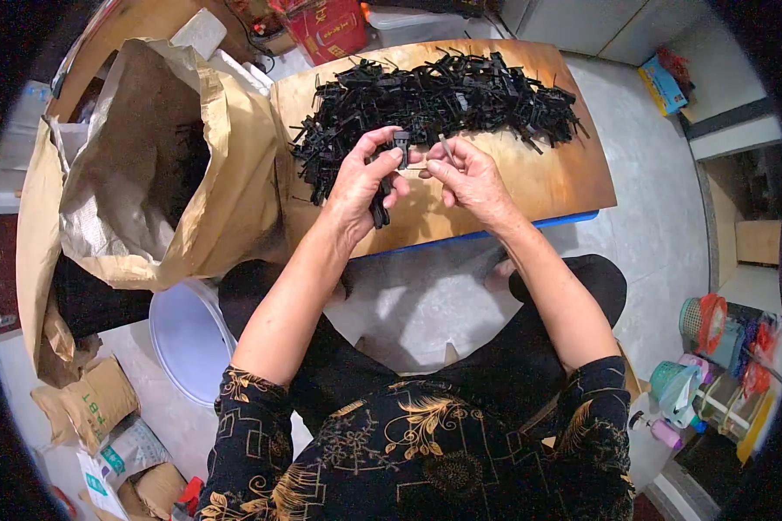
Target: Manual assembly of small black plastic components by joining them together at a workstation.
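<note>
My left hand (362,185) is closed on a small black plastic part (400,139), held upright between thumb and fingers. Another dark piece (380,211) hangs below that palm. Close beside it, my right hand (471,181) pinches a thin, greyish tool (447,149) whose kind is too small to make out; its fingertips almost meet the left ones. Just beyond both hands, a long heap of tangled black plastic parts (443,95) spreads over a wooden board (530,178).
A large open paper sack (243,148) with dark pieces inside stands at the left. Below it is a white bucket (187,343). Filled bags (104,399) lie at the lower left. Baskets (673,386) and bottles sit at the right. A red box (326,30) is at the back.
</note>
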Available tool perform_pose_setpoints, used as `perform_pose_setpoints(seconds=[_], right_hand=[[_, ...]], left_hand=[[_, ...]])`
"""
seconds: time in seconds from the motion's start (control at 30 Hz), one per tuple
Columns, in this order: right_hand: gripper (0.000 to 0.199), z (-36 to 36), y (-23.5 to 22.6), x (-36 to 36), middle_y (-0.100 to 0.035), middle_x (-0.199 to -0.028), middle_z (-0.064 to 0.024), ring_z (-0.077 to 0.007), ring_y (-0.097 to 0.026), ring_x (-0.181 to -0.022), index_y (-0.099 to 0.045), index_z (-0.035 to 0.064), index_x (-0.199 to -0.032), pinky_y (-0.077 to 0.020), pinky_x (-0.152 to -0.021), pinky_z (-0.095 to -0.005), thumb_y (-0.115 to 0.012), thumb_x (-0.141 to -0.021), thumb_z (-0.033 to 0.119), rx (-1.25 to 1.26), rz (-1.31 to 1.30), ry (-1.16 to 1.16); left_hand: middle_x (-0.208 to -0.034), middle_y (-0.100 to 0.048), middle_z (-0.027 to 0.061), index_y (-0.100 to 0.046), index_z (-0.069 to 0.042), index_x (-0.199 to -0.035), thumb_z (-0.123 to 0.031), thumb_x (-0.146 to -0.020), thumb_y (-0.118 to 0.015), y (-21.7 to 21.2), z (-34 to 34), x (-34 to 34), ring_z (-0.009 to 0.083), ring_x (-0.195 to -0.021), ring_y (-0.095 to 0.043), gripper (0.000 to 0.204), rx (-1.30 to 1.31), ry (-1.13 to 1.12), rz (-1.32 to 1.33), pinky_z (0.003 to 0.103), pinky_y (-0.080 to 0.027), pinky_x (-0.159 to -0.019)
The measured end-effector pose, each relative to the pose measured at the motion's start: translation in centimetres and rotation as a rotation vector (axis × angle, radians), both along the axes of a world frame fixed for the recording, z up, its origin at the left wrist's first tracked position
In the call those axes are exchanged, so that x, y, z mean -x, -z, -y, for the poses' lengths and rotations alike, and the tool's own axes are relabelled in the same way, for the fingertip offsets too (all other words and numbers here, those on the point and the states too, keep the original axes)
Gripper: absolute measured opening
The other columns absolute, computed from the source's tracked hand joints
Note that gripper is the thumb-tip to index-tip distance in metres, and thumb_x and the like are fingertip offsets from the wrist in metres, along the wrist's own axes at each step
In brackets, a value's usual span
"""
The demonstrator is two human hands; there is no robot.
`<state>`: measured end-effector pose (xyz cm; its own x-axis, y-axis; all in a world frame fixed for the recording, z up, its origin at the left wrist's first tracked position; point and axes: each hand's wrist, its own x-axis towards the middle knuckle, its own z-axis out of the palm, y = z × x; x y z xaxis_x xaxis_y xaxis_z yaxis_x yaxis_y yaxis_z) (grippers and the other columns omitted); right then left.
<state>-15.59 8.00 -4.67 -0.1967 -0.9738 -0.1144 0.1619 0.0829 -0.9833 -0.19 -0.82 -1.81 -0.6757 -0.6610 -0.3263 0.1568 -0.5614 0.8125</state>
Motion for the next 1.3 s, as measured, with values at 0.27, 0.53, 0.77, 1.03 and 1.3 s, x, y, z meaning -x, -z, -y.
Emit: perform_pose_setpoints(seconds=[0.27, 0.53, 0.77, 1.03, 1.3], right_hand=[[0.017, -0.1, -0.9, 0.8, -0.061, -0.070, -0.0010, -0.0018, -0.048, -0.046, -0.053, 0.0049, -0.097, -0.0356, -0.041, -0.0136, -0.060, -0.086, 0.014, 0.005, 0.047, -0.040], [0.016, 0.1, -0.4, 1.0, -0.052, -0.062, 0.0031, -0.0013, -0.040, -0.044, -0.054, 0.0069, -0.091, -0.0296, -0.038, -0.0143, -0.062, -0.085, 0.019, -0.066, 0.168, -0.131], [0.015, 0.1, -0.7, 0.2, -0.050, -0.061, 0.0060, -0.0006, -0.040, -0.047, -0.056, 0.0099, -0.081, -0.0279, -0.040, -0.0164, -0.062, -0.085, 0.023, -0.116, 0.082, -0.143], [0.021, 0.2, -0.4, -1.5, -0.046, -0.060, 0.0067, -0.0012, -0.037, -0.049, -0.054, 0.0106, -0.080, -0.0279, -0.042, -0.0171, -0.056, -0.089, 0.029, -0.073, -0.102, -0.085], [0.028, 0.0, -0.4, -1.9, -0.040, -0.058, 0.0073, -0.0019, -0.034, -0.047, -0.051, 0.0107, -0.088, -0.0277, -0.042, -0.0183, -0.039, -0.096, 0.035, -0.114, -0.133, -0.191]], left_hand=[[-0.088, -0.057, 0.0063, -0.049, -0.002, -0.118, -0.011, -0.085, -0.058, -0.3, -0.5, -0.5, 0.0082, -0.052, -0.054, 0.036, 0.037, 0.180, 0.055, 0.017, -0.037, -0.037], [-0.082, -0.052, 0.0011, -0.050, -0.005, -0.119, -0.014, -0.085, -0.059, -0.4, -1.2, -0.6, 0.0069, -0.051, -0.053, 0.036, 0.153, 0.227, 0.152, 0.018, -0.035, -0.038], [-0.085, -0.054, 0.0051, -0.044, -0.006, -0.123, -0.003, -0.083, -0.052, -0.1, -1.6, -0.6, 0.0080, -0.049, -0.052, 0.041, 0.456, 0.364, 0.289, 0.022, -0.041, -0.042], [-0.087, -0.055, 0.0068, -0.041, -0.005, -0.118, -0.003, -0.084, -0.053, 1.3, -1.8, -0.8, 0.0090, -0.053, -0.053, 0.037, 0.554, 0.282, 0.230, 0.023, -0.043, -0.045], [-0.083, -0.053, 0.0050, -0.041, -0.007, -0.113, -0.007, -0.087, -0.052, 0.1, -0.4, -1.1, 0.0077, -0.053, -0.053, 0.028, 0.406, 0.259, 0.257, 0.021, -0.039, -0.043]])
